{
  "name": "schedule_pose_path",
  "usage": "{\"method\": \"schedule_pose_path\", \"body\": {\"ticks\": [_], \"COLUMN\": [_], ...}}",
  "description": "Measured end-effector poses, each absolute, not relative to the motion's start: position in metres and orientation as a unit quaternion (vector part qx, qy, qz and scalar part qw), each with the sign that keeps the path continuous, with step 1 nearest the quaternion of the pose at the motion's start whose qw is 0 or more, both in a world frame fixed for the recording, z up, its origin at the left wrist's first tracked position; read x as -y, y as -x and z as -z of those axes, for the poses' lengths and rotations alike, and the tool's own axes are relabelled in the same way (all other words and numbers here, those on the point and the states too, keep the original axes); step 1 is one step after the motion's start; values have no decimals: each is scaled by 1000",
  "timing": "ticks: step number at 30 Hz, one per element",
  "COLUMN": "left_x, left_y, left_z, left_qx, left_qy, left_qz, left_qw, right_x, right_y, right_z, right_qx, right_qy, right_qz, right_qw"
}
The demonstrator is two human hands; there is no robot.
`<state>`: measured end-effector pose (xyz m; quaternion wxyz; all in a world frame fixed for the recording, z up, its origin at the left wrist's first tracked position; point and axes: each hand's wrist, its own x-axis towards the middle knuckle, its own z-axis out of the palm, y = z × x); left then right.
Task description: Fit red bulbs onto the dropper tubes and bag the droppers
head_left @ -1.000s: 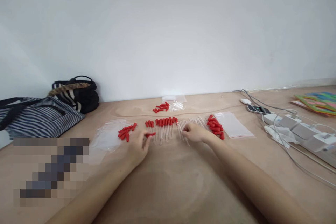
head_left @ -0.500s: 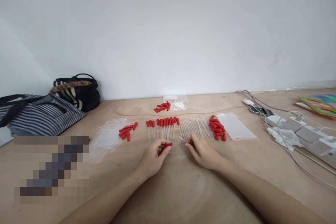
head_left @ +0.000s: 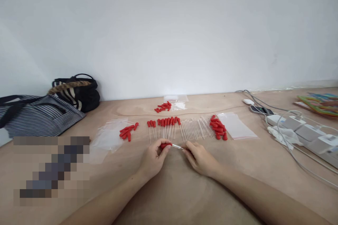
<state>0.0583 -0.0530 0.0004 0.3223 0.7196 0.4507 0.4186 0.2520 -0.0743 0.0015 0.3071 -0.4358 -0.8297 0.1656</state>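
Note:
Pinched in my left hand [head_left: 155, 156] is a red rubber dropper bulb [head_left: 166, 145], lying sideways. My right hand [head_left: 199, 156] grips a thin glass dropper tube [head_left: 177, 146], whose left end meets the bulb's mouth; how deep it sits inside I cannot tell. Just beyond my hands lies a row of droppers with red bulbs [head_left: 165, 122] on their far ends. To the right of them, bare glass tubes [head_left: 195, 129] lie side by side. A heap of loose red bulbs [head_left: 218, 127] borders those tubes on the right.
More red bulbs [head_left: 127, 132] lie by clear plastic bags [head_left: 109, 135] on the left. Further back are small red bulbs [head_left: 163, 107] and a clear bag [head_left: 175, 98]. A white zip bag [head_left: 237, 126], power strip with chargers [head_left: 306, 132] and cables occupy the right; striped bag [head_left: 44, 114] far left.
My right hand has moved slightly left and down, bringing the glass tube to the red bulb in my left hand. A gap between them before is now bridged by the tube.

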Motion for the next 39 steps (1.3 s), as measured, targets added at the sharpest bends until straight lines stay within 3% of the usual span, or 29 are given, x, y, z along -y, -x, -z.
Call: {"method": "schedule_pose_path", "body": {"ticks": [7, 22, 39], "left_x": [56, 57, 60], "left_y": [-63, -60, -64], "left_z": [-1, 7, -2], "left_qx": [-447, -419, -388], "left_qy": [-655, -671, -716], "left_qz": [-451, -432, -425], "left_qw": [409, 434, 395], "right_x": [79, 71, 67], "right_y": [-247, -260, -259], "right_z": [0, -9, -8], "right_qx": [819, 891, 894], "right_qy": [423, 320, 319], "right_qz": [-145, 10, -34], "right_qw": [359, 322, 313]}}
